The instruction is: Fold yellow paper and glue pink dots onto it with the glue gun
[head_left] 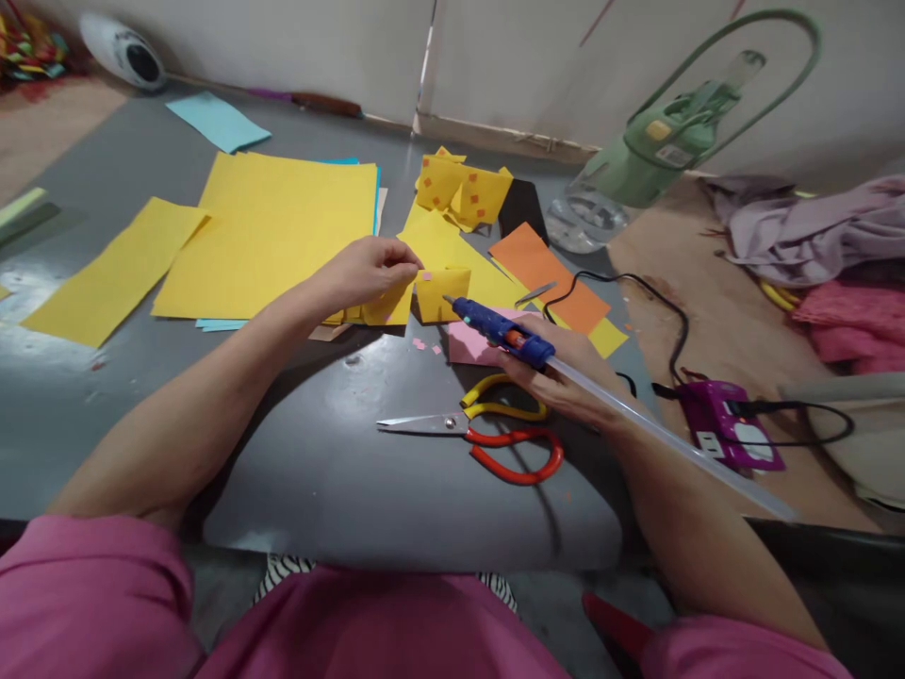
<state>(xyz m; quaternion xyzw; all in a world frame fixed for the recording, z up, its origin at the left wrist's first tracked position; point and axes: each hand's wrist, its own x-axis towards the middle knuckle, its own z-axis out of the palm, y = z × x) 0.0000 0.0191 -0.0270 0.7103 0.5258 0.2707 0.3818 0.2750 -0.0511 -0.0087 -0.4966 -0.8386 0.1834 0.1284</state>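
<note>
My left hand is closed in a pinch at the upper edge of a small folded yellow paper piece, beside a tiny pink square on it. Wrapped in my right hand is a blue glue gun, its nozzle pointing at that piece's right part. A long clear glue stick trails from its back. Beneath the gun lies pink paper, with small pink scraps to its left. Scissors with yellow and red handles lie open nearer me.
Large yellow sheets are stacked left, with a yellow strip alongside. Behind stand dotted yellow paper pieces. Orange paper and tweezers lie right, near a green-topped bottle. A black cord runs near a purple power strip.
</note>
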